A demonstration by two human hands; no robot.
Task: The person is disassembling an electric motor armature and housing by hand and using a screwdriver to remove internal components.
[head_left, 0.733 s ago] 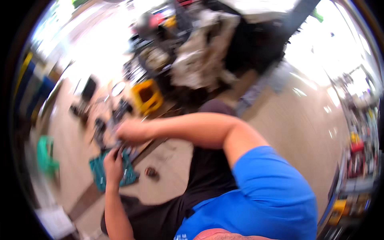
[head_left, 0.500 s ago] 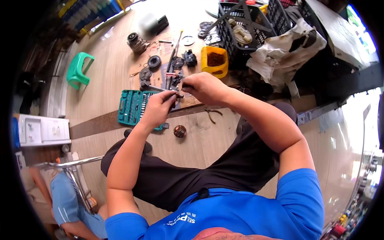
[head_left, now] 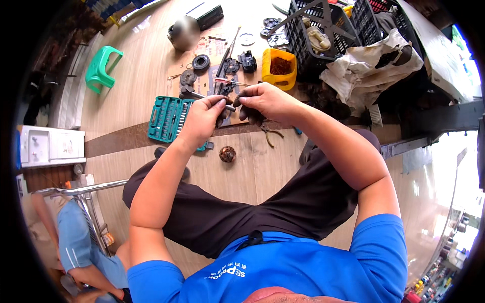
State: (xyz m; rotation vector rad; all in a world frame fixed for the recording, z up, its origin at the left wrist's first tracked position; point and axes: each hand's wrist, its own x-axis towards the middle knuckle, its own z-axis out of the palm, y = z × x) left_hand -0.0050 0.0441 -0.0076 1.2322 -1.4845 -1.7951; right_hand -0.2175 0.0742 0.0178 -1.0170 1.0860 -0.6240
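Note:
My left hand point(head_left: 203, 117) is closed, thumb and forefinger pinched at their tips. My right hand point(head_left: 265, 103), its fingertips blackened, is closed close beside it, with the other fingers curled below. Whatever small thing the fingertips hold is too small to make out. A metal rod-like tool point(head_left: 196, 94) lies behind the left fingers. Just beyond the hands lies a screwdriver point(head_left: 222, 80) with a red and white handle. Nearer me on the floor are a round copper-wound rotor point(head_left: 227, 154) and pliers point(head_left: 271, 136). A teal socket set case point(head_left: 164, 118) stands open left of my left hand.
Dark machine parts, among them a black ring-shaped pulley point(head_left: 200, 62), lie on cardboard point(head_left: 177, 68). Beyond my right hand are a cut yellow container point(head_left: 270, 57) and black crates point(head_left: 309, 53) with a white cloth point(head_left: 353, 70). A green stool point(head_left: 96, 68) stands at left; a seated person point(head_left: 81, 237) is lower left.
The right hand's fingers have come down closer to the left fingertips, and its blackened lower fingers now show. The left hand has shifted slightly away from me. The whole view has tilted a little.

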